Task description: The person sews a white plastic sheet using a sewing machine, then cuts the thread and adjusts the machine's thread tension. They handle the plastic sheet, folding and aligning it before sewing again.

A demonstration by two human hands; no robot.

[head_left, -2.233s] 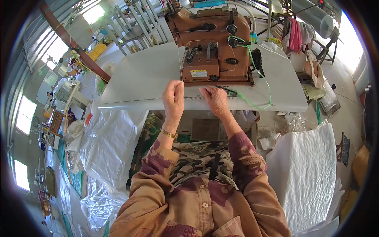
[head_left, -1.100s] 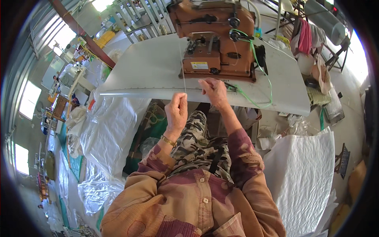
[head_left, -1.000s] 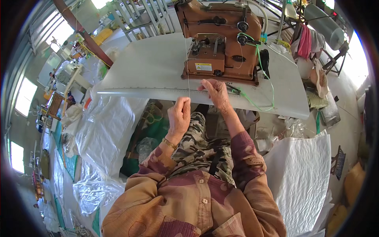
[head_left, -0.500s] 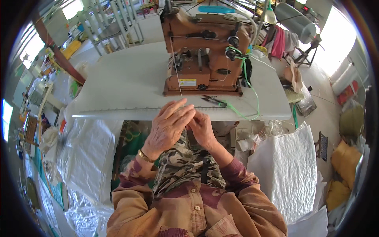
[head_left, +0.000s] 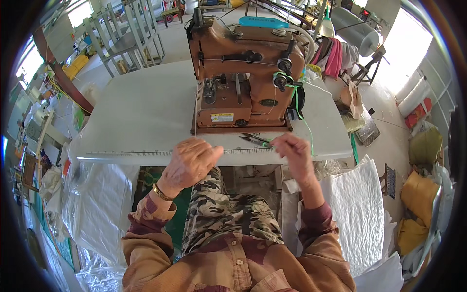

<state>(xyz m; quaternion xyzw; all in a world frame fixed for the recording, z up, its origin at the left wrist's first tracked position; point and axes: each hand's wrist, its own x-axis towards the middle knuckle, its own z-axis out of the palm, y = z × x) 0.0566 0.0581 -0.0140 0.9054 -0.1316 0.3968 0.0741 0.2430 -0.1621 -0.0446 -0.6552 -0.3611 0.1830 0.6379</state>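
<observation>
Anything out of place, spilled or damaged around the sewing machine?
Nothing looks spilled or plainly broken. One oddity: a green cord is looped at a black knob on the brown sewing machine and hangs slack beside the right hand, near the snips. It looks improvised and might snag.

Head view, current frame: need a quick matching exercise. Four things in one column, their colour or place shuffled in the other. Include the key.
Things
1. sewing machine
2. thread snips
3. ruler strip
4. wristband

Colour or place
A. runs along the front edge of the grey table
B. gold-toned, worn on the left wrist
C. brown, standing upright on the tabletop
D. dark, lying flat just in front of a brown base

Pairs: 1-C, 2-D, 3-A, 4-B
</observation>
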